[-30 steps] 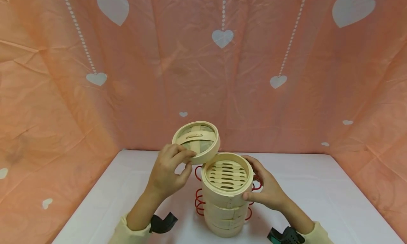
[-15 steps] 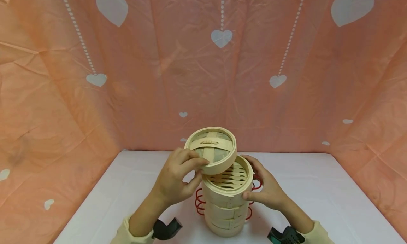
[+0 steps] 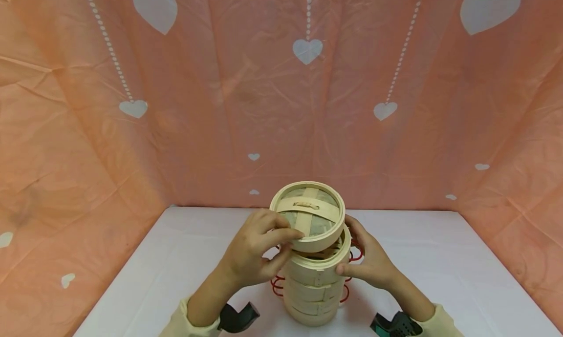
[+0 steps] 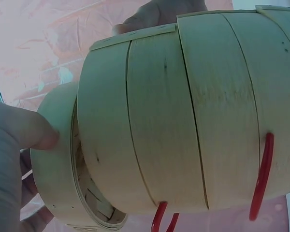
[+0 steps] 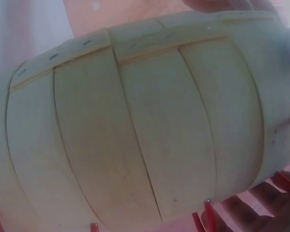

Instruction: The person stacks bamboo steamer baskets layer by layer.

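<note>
A tiered bamboo steamer (image 3: 314,293) stands upright on the white table. Its round woven lid (image 3: 308,210), crossed by bamboo strips with a small twisted loop, sits tilted over the top tier, offset to the back left. My left hand (image 3: 257,249) pinches the near left edge of the lid between thumb and fingers; in the left wrist view the thumb (image 4: 34,130) presses the lid's side wall. A gap shows between lid and top tier at the front right. With thumb in front and fingers behind, my right hand (image 3: 371,259) grips the top tier's right side.
Red loop handles (image 3: 345,293) stick out from both sides of the steamer. The white tabletop (image 3: 184,249) reaches back to a pink cloth backdrop (image 3: 352,146) with printed hearts. Black wrist cameras sit on both forearms.
My left hand has carried the lid to the right and slightly down, from beside the steamer to over its top tier. My right hand has kept its hold.
</note>
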`<state>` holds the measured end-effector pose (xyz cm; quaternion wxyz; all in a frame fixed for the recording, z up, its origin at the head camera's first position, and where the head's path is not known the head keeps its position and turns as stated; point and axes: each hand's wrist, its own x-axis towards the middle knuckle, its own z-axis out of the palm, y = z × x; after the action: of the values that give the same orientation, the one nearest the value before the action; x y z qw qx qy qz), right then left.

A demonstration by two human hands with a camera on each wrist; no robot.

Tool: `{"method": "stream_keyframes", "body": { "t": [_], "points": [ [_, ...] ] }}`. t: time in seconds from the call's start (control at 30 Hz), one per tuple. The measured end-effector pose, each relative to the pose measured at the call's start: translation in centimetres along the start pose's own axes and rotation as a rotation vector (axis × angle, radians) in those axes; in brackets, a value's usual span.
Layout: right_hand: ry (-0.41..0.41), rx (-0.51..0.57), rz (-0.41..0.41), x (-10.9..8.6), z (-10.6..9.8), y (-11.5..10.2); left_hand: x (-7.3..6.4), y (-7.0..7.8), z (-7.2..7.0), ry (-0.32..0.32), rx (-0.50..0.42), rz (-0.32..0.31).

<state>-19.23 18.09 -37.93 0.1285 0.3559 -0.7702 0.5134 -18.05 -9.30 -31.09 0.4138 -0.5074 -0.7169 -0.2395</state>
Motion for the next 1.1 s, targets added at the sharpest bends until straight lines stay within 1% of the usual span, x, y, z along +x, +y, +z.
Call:
{"method": "stream_keyframes", "body": {
  "t": [0.1, 0.3, 0.6, 0.8, 1.1],
  "points": [
    [0.001, 0.004, -0.004, 0.0, 0.0, 0.1, -0.1, 0.0, 0.2, -0.011, -0.005, 0.002],
    [-0.007, 0.022, 0.021, 0.1, 0.0, 0.0, -0.1, 0.2, 0.4, -0.040, 0.007, -0.005],
    [0.010, 0.023, -0.003, -0.1, 0.1, 0.1, 0.0, 0.7, 0.5, -0.042, 0.013, 0.015],
    [0.014, 0.024, 0.019, -0.2, 0.0, -0.1, 0.0, 0.9, 0.6, -0.045, 0.017, 0.024],
    [0.014, 0.023, 0.014, -0.2, 0.1, 0.2, -0.1, 1.0, 0.7, -0.050, 0.017, 0.013]
  ]
}}
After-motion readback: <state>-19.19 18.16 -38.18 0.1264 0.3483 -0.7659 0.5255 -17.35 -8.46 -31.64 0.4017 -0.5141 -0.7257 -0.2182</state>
